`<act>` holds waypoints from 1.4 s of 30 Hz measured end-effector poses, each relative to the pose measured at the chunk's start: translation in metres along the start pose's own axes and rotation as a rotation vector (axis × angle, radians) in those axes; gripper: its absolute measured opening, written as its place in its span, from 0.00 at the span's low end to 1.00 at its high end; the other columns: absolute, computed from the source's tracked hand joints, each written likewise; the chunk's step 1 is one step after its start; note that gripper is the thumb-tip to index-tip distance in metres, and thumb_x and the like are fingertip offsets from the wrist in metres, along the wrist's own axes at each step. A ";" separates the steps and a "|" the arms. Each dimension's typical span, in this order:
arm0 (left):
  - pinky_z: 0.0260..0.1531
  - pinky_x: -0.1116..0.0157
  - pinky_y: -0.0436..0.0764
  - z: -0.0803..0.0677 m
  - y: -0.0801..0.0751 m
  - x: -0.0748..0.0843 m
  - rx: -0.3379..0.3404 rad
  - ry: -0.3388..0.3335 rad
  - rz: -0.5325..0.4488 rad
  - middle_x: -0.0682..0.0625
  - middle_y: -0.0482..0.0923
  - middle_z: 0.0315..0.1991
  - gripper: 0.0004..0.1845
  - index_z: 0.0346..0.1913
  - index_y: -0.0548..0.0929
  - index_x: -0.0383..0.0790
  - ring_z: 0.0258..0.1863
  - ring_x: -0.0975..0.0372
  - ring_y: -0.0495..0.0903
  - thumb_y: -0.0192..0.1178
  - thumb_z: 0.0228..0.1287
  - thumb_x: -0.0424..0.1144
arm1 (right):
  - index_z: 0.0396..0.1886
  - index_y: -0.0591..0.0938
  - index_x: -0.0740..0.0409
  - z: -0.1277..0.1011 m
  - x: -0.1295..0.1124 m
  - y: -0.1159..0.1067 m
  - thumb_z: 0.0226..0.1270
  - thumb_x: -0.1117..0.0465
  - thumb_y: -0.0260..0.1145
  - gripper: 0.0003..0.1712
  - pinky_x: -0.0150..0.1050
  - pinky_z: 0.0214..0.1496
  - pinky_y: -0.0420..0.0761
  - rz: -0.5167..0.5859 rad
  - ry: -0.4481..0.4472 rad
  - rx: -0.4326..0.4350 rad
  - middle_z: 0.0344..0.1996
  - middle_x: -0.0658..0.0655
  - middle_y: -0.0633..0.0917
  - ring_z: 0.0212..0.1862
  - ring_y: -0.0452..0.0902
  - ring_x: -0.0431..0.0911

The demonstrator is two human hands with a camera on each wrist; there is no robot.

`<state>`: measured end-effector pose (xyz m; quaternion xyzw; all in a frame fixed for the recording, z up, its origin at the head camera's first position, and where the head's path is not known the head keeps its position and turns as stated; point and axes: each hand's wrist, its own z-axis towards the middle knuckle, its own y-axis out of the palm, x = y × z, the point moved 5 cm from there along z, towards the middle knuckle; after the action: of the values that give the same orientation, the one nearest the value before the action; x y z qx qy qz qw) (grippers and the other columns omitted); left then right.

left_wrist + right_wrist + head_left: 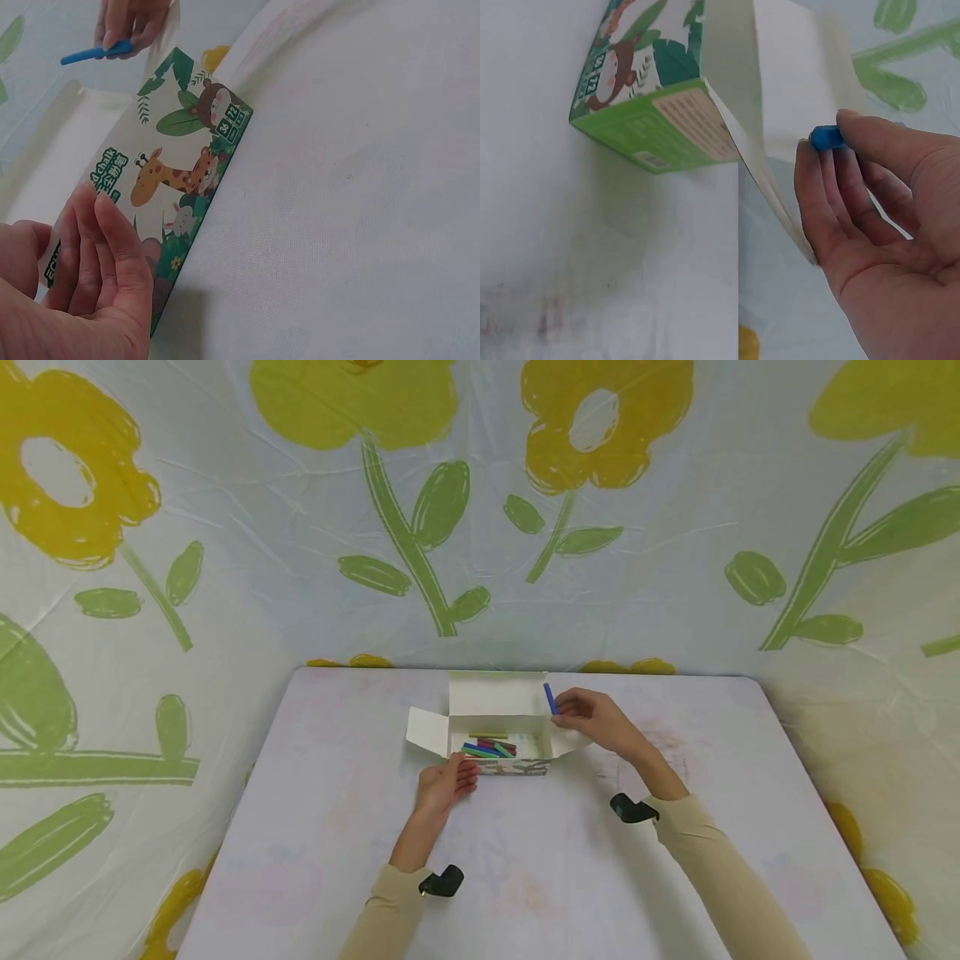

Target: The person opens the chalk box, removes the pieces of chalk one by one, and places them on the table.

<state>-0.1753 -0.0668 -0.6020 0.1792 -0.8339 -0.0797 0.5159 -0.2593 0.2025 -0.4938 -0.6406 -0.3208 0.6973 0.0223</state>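
While the open chalk box (501,739) sits near the far middle of the worktop (525,860), one blue chalk stick (550,697) is out of it, held above the box's right-hand edge. Several coloured sticks (487,747) lie inside the box, mostly toward its left end; the right part of its floor looks bare. Whether the blue stick is going in or coming out cannot be told, so progress can only be judged as partial: one stick in hand, the others in the box, flaps open.

The right hand (592,717) is just right of the box, raised slightly off the worktop, pinching the blue stick between thumb and fingertips; the stick stands nearly upright, tilted a little left. In the right wrist view the blue end shows between the fingertips (855,142), close to the box's side flap (757,150).

The left hand (447,781) rests at the box's near left corner, fingers relaxed and fairly straight, touching the printed front wall (180,172); it grips nothing.
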 end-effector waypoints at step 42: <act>0.36 0.69 0.86 -0.001 0.000 0.000 -0.008 0.009 0.005 0.46 0.87 0.32 0.20 0.47 0.83 0.21 0.30 0.65 0.85 0.56 0.78 0.41 | 0.66 0.76 0.69 -0.073 0.113 -0.053 0.74 0.49 0.68 0.33 0.25 0.45 0.76 -0.096 0.379 0.229 0.54 0.68 0.83 0.50 0.77 0.45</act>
<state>-0.1743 -0.0667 -0.6017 0.1753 -0.8317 -0.0809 0.5206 -0.2330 0.3254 -0.5654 -0.7374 -0.2597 0.5945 0.1881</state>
